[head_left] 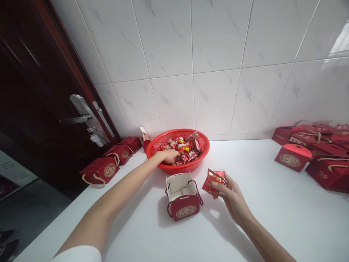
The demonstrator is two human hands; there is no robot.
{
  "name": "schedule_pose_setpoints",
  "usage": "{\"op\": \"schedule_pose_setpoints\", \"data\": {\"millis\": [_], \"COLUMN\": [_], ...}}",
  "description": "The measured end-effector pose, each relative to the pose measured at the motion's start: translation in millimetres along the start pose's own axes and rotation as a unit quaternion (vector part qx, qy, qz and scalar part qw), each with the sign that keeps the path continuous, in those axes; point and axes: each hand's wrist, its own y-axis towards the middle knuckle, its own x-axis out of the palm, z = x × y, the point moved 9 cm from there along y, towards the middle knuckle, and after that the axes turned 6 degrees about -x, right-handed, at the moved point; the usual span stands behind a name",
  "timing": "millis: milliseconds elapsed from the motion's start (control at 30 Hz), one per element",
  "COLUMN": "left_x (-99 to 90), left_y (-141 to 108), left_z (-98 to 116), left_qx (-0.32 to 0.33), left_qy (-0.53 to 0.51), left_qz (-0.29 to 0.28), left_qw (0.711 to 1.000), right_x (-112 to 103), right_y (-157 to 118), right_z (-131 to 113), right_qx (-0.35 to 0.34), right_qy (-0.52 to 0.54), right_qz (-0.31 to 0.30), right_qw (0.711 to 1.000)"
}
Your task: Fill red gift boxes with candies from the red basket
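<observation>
Our right hand (231, 199), right of centre, grips red packets (212, 185) between thumb and fingers; a light, steady pinch should keep them from slipping. Our left hand (169, 156) dips into the red basket (206, 145) at centre, its fingertips hidden among wrapped pieces (184, 147), so we cannot tell whether it grips any; picking gently should avoid spills. The open box (186, 210) stands at lower centre, between our hands.

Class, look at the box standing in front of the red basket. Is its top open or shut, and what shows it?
Open: the top of the box is uncovered, leaving its pale inside in view.
</observation>
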Motion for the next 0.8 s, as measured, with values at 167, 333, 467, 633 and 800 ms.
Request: {"op": "schedule_pose_setpoints", "data": {"millis": [167,333,467,633,800], "left_x": [3.2,11.1,11.8,5.5,-6.6], "left_y": [0.2,4.1,6.6,4.0,1.4], "left_z": [-3.9,-7.4,-6.5,-7.5,-19.8], "left_qx": [-0.011,-0.036,-0.040,-0.017,0.011], "left_qy": [-0.016,-0.026,-0.031,-0.070,-0.164], "left_qz": [-0.019,-0.046,-0.044,-0.024,0.004], "left_qw": [1.000,0.998,0.998,0.997,0.986], "right_x": [0.9,1.4,1.5,2.3,2.4], "right_y": [-0.7,-1.4,-1.3,-0.7,-1.0], "right_z": [-1.7,-1.8,-1.4,-2.4,-3.5], "right_qx": [0.001,0.003,0.003,-0.001,-0.002], "right_qy": [0.001,0.003,0.002,0.001,0.001], "right_qz": [0.000,-0.002,-0.002,-0.002,-0.003], "right_qw": [1.000,1.000,1.000,1.000,1.000]}}
